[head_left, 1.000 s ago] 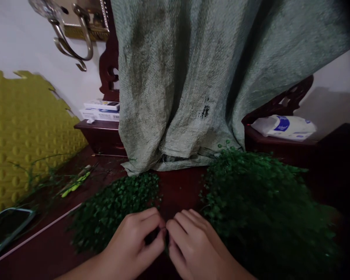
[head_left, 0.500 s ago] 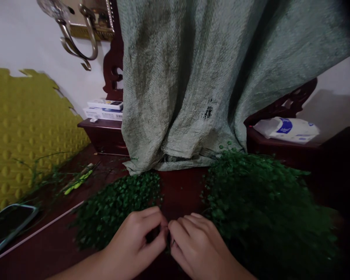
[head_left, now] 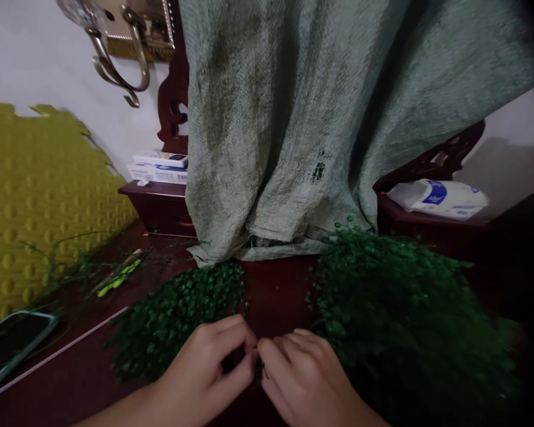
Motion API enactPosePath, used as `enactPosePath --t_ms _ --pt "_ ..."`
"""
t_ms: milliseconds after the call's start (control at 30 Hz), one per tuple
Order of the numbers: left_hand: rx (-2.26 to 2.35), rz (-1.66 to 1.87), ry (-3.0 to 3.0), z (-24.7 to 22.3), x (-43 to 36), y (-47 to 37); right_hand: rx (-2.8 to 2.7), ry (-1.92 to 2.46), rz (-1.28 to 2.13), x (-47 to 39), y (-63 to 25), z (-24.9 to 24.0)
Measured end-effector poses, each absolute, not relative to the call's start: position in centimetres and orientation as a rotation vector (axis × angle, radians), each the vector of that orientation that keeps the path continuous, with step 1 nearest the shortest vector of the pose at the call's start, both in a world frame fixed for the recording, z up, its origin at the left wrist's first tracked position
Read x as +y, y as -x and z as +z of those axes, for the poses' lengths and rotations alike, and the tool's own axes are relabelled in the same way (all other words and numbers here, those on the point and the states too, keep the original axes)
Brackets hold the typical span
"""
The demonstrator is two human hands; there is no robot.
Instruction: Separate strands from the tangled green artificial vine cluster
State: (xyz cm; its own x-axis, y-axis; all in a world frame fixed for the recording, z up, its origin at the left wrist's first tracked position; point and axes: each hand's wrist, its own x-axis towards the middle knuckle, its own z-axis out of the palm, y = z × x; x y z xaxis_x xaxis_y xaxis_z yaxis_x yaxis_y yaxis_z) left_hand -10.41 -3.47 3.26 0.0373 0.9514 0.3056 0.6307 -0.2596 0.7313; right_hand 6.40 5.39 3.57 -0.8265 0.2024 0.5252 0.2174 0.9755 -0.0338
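Observation:
Low in the centre, my left hand and my right hand meet at the fingertips. Both are closed in a pinch, and the small dark thing between them is too hidden to name. Left of my left hand lies a flat pile of small-leaved greenery on the dark red tabletop. A bigger, bushier green heap spreads out to the right of my right hand, partly in shadow.
A grey-green woven sack hangs behind the piles. To the left are yellow-green handled scissors, loose stems, a phone, a pink stick, and white boxes. A tissue pack lies at right.
My right hand has shifted very slightly, its fingers a little lower. My left hand and the green piles look the same.

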Motion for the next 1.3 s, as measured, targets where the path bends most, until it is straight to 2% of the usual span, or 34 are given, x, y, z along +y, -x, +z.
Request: enactPosePath --t_ms 667,967,1300 --pt "1.785 1.413 -1.981 3.8 -2.8 11.5 -2.458 0.544 0.201 4.7 -6.3 2.6" --pt "1.857 1.438 -2.019 4.2 -2.6 11.6 -2.527 0.577 0.440 4.9 -6.3 3.9" --pt "1.860 1.367 -1.982 4.0 -2.8 11.8 -2.524 0.550 0.547 4.9 -6.4 4.2"
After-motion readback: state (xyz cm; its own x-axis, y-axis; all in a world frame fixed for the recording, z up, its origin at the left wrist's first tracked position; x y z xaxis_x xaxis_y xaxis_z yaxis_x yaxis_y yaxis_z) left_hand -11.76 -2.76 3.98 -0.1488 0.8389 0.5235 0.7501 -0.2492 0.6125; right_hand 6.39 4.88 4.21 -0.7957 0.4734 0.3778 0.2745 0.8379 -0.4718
